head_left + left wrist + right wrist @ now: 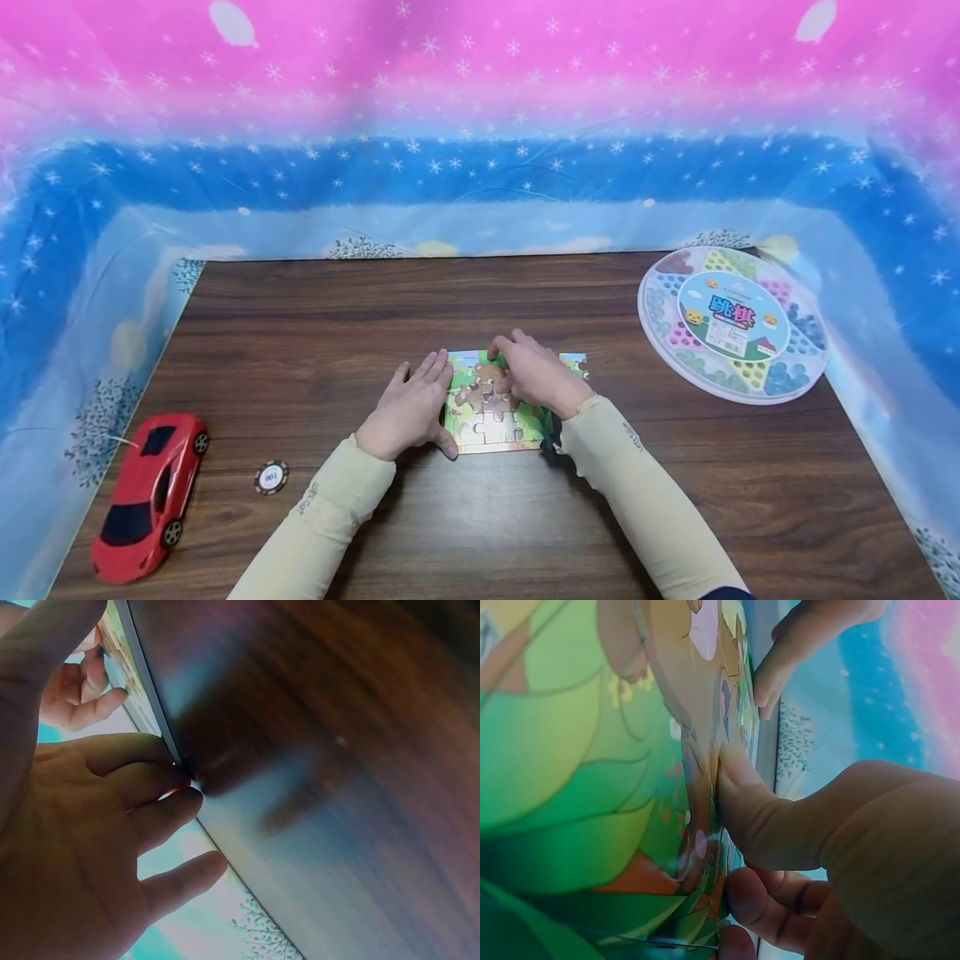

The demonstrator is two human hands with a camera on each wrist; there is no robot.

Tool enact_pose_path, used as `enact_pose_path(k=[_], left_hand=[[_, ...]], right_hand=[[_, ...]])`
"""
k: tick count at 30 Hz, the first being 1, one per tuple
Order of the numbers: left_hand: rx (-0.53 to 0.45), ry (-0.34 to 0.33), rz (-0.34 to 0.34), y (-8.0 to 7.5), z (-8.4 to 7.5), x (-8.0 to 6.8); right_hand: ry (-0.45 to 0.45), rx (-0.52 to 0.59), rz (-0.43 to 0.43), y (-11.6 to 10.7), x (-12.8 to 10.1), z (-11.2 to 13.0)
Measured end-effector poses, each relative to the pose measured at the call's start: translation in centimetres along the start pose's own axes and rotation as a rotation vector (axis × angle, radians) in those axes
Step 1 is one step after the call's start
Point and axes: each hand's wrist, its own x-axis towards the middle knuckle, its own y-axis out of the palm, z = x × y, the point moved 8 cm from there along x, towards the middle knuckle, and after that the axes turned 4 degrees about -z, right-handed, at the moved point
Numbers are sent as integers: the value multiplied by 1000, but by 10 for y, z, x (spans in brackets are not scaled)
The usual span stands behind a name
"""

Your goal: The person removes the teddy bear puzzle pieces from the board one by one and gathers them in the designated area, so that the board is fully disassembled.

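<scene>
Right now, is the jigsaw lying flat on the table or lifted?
Flat. The jigsaw lies on the wooden table; the left hand rests at its left edge with straight fingers, and the right hand presses on top.

The brown wooden table (525,517) carries a puzzle (491,417) at centre, a red toy car (148,493), a chip (271,477) (perhaps marked 100) and a round game tray (731,323).

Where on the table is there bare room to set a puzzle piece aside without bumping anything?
Bare wood lies behind the puzzle up to the backdrop, and across the near right. There is a smaller patch between the poker chip and the left hand. It is crowded at the puzzle under both hands, the right hand on it, by the red toy car, and at the round game board.
</scene>
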Motion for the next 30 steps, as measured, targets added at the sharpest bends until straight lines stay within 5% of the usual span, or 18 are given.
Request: enact_pose_path(k=[13,23,30], left_hand=[[-2,10,-13,-2,0,-1],[0,2,-6,0,1,0],[-12,3,-6,-1,1,-1]], right_hand=[[9,78,-41,-4,-2,-1],[-112,-104,-181,-15,-3,3],[-101,-36,-156,-11,-5,1]])
